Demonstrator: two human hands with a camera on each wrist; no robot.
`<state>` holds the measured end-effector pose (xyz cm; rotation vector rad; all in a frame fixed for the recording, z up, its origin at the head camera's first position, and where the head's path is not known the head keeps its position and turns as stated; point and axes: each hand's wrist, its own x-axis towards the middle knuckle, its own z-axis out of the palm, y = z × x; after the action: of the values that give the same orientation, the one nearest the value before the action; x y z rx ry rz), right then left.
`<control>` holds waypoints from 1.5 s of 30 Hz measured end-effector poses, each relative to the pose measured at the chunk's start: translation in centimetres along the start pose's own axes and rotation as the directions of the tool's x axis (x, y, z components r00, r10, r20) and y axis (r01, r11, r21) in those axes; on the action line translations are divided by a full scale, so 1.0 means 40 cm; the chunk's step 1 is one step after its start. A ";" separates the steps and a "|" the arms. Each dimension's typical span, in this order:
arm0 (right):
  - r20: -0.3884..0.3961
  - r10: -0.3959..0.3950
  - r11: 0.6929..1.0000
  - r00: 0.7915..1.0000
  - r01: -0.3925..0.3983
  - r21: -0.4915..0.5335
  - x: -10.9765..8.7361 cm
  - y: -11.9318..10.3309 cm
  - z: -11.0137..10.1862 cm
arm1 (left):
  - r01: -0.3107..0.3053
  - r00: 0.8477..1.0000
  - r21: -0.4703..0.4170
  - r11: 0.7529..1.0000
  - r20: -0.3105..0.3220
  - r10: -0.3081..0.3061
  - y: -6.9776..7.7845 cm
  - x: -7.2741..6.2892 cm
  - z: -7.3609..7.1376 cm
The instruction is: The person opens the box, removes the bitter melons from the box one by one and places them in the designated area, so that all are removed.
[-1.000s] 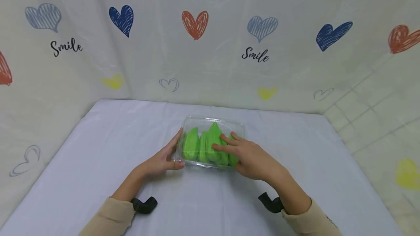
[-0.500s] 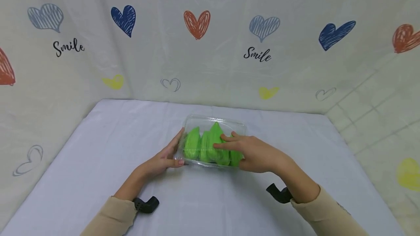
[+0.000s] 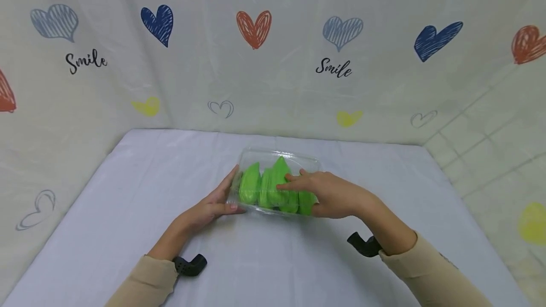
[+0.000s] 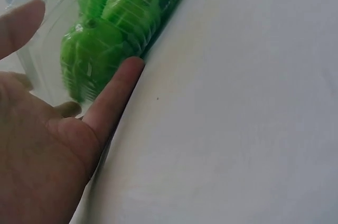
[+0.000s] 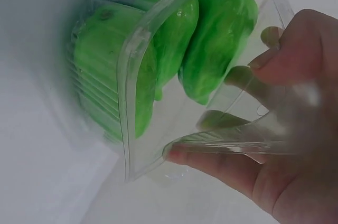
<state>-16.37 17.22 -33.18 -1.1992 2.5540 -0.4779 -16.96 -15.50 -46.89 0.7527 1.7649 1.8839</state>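
A clear plastic box (image 3: 258, 155) with ridged walls holds several bright green, pointed fruits (image 3: 250, 186), their exact kind unclear. My left hand (image 3: 209, 210) holds its left end, thumb at the front corner; in the left wrist view one straight digit lies along the box's lower edge. My right hand (image 3: 337, 195) is at the right end, fingers spread over the top, covering some fruits. In the right wrist view, the box's clear lid (image 5: 211, 142) is bent toward my palm, between the thumb and the fingertips (image 5: 240, 78) seen through the plastic.
A white cloth (image 3: 256, 259) covers the table beneath the box. Behind it hangs a pale backdrop (image 3: 281, 84) printed with hearts and "Smile". Black curved wrist mounts (image 3: 190, 265) sit by both sleeves.
My right hand has shifted slightly right and away from me, its wrist turned outward. The box has barely moved, and my left hand keeps its place on the left end.
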 end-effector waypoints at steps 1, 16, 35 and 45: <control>-0.002 0.003 1.000 1.000 -0.003 -0.002 0.001 -0.001 0.001 | 0.001 1.000 0.004 1.000 -0.003 -0.001 -0.001 -0.001 0.000; -0.035 0.026 0.998 0.999 -0.028 -0.059 0.001 -0.005 0.005 | -0.026 1.000 -0.009 1.000 0.012 0.026 -0.002 -0.002 -0.009; -0.167 0.008 0.989 0.986 0.017 0.146 -0.043 0.049 -0.020 | 0.071 0.986 -0.088 0.994 -0.145 -0.083 0.002 0.001 -0.015; -0.174 0.007 0.983 0.985 0.026 0.183 -0.036 0.053 -0.036 | 0.114 0.972 -0.141 0.983 -0.188 -0.139 -0.006 0.005 -0.011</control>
<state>-17.50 19.86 -32.59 -1.1492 2.5780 -0.8365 -17.44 -15.68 -47.12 0.4069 1.7399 2.0210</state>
